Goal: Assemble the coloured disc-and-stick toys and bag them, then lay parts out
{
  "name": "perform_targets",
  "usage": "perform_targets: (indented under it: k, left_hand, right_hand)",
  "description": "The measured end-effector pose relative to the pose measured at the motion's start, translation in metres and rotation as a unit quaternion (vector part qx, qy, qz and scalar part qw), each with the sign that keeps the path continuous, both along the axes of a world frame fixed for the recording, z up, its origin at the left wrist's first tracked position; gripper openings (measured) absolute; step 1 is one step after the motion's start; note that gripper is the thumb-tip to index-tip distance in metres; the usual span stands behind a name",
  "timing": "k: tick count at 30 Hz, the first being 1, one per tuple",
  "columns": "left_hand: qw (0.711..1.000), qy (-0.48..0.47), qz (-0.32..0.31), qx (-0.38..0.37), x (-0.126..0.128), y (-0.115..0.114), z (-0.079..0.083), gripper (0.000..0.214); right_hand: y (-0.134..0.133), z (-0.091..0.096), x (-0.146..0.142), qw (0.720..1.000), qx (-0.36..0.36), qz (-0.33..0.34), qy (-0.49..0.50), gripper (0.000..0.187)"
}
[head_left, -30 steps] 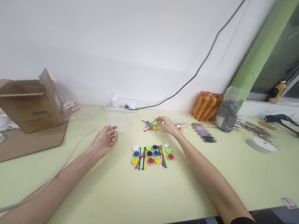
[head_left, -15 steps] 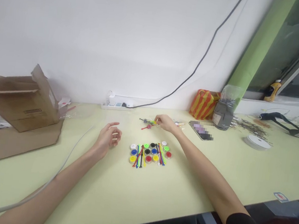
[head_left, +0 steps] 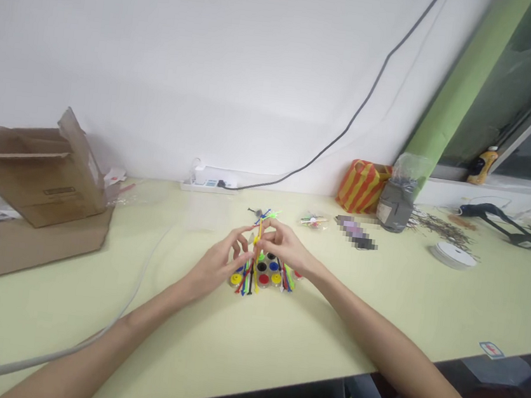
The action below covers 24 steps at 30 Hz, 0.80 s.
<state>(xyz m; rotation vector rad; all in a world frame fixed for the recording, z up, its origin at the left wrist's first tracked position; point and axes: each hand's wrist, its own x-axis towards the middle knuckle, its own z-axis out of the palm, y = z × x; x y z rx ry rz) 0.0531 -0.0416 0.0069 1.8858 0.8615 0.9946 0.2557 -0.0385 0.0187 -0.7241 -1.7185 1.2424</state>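
Observation:
A yellow arrow spinner with a clear base is held up between my two hands. My right hand pinches its yellow arrow from the right. From the left, my left hand closes its fingers about the base; the exact contact is partly hidden. Below and behind the fingers lie loose arrows in several colours and round coloured discs with clear bases, among them a red disc and a blue disc. More assembled spinners lie just beyond my hands.
A clear bag of coloured pieces lies near a phone. At left stands an open cardboard box. A grey cable crosses the table near my left arm. The power strip and striped bag are by the wall.
My right hand has come back from the far spinners with a yellow one, moving toward me and left. My left hand has moved right to meet it.

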Motion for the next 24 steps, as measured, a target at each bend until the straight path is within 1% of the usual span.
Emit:
perform_targets:
  k: [3,5,8,10,12,15,17,19,22,24]
  left_hand:
    - [0.999,0.026,-0.042,0.018,0.005,-0.008,-0.002,0.032]
    - [0.998,0.036,-0.042,0.036,0.005,-0.01,-0.003,0.023]
    - [0.996,0.059,-0.03,0.06,0.004,-0.009,-0.002,0.017]
    - [0.995,0.078,-0.035,0.052,0.004,-0.009,-0.002,0.014]
    - [0.994,0.091,-0.046,0.027,0.004,-0.011,-0.001,0.014]
    - [0.996,0.083,-0.039,0.008,0.004,-0.014,-0.001,0.016]
    - [0.996,0.083,-0.021,0.018,0.003,-0.013,0.0,0.016]
    - [0.994,0.095,0.001,0.047,0.001,-0.011,0.0,0.017]
    - [0.985,0.124,0.026,0.12,0.0,-0.005,0.001,0.018]
    - [0.973,0.153,0.021,0.171,0.001,-0.002,0.0,0.019]
  right_hand:
    - [-0.015,-0.005,-0.002,0.998,-0.037,0.04,0.015,0.029]
    - [-0.017,-0.007,-0.001,0.998,-0.035,0.056,0.017,0.027]
    - [-0.018,-0.007,-0.001,0.997,-0.031,0.065,0.019,0.027]
    - [-0.019,-0.006,-0.002,0.996,-0.043,0.074,0.017,0.03]
    - [-0.02,-0.004,-0.002,0.994,-0.062,0.089,0.013,0.032]
    - [-0.018,0.0,0.003,0.992,-0.079,0.089,0.032,0.033]
    - [-0.013,0.003,0.013,0.994,-0.069,0.067,0.053,0.033]
    - [-0.007,0.006,0.027,0.998,-0.033,0.021,0.044,0.031]
    - [0.004,0.005,0.045,0.996,0.036,-0.085,-0.006,0.03]
    - [0.009,0.002,0.051,0.991,0.054,-0.124,-0.019,0.029]
